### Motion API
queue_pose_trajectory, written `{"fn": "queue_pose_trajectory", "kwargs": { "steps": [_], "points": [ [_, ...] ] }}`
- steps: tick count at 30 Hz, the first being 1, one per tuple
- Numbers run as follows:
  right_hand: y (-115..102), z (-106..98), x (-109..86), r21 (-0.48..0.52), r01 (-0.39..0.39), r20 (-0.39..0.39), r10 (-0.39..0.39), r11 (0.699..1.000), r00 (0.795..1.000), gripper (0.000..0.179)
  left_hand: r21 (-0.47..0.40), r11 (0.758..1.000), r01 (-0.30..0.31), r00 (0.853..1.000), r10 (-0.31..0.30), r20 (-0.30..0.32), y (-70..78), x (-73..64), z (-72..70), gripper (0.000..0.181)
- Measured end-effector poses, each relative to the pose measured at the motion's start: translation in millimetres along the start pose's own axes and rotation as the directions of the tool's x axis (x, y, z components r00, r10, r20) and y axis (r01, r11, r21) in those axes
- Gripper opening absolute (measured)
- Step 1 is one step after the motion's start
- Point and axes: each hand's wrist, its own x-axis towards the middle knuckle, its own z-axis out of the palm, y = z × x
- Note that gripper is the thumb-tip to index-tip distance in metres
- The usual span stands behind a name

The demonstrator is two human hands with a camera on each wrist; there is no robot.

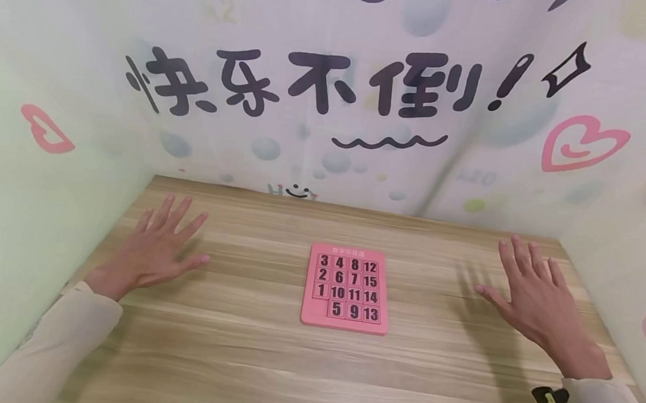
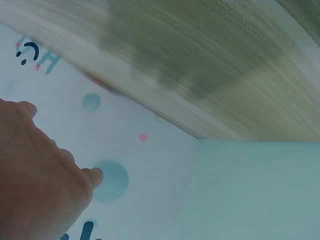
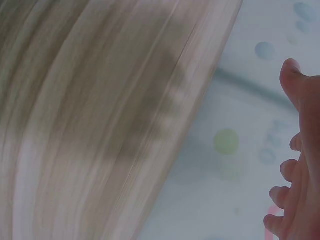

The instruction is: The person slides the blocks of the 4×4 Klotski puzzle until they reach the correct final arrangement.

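Observation:
A pink number sliding puzzle (image 1: 343,324) lies flat in the middle of the table, its tiles showing black numbers. Its bottom-left slot has no tile; the top row reads 3, 4, 8, 12. To the left of the puzzle my left hand (image 1: 151,248) is held palm down with the fingers spread, holding nothing. On the other side my right hand (image 1: 540,301) is spread the same way, well apart from the puzzle. The left wrist view shows part of the left hand (image 2: 40,175), and the right wrist view the thumb and fingertips of the right hand (image 3: 302,165).
The wood-grain table (image 1: 231,359) ends at the back against a printed white backdrop (image 1: 304,156) with black lettering. Pale side panels (image 1: 31,216) rise at the left and right. A black band (image 1: 550,400) sits at the right wrist.

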Motion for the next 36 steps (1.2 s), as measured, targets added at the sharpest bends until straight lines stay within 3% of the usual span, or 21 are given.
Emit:
{"fn": "queue_pose_trajectory", "kwargs": {
  "steps": [6,13,20,25,30,36],
  "points": [
    [-0.8,-3.4,-1.8,0.027,-0.021,0.030,0.020,0.999,0.999,0.093,-0.013,1.000,-0.007,1.000,0.007,0.009,-1.2,3.2,1.4,0.083],
    [-16.5,-6.4,-5.3,0.115,-0.015,0.065,0.007,0.993,0.998,0.092,0.010,1.000,-0.028,1.000,0.027,0.011,3.1,6.2,0.8,0.084],
    [-29.4,-9.4,-5.4,0.151,0.009,0.066,-0.020,0.988,0.998,0.089,-0.032,0.999,-0.043,0.998,0.044,0.041,29.0,10.7,-0.1,0.085],
    [-44.1,-4.2,5.7,0.185,0.038,0.080,-0.054,0.982,0.995,0.089,-0.071,0.996,-0.047,0.998,0.049,0.027,44.6,9.0,-5.5,0.084],
    [-67.4,5.8,13.5,0.209,0.047,0.131,-0.076,0.977,0.988,0.089,-0.096,0.994,-0.049,0.997,0.055,0.054,53.5,4.1,-11.6,0.083],
    [-86.1,13.9,9.9,0.171,0.089,0.185,-0.120,0.981,0.975,0.083,-0.129,0.990,-0.050,0.998,0.055,0.034,71.9,8.6,-5.3,0.079]
  ]
}}
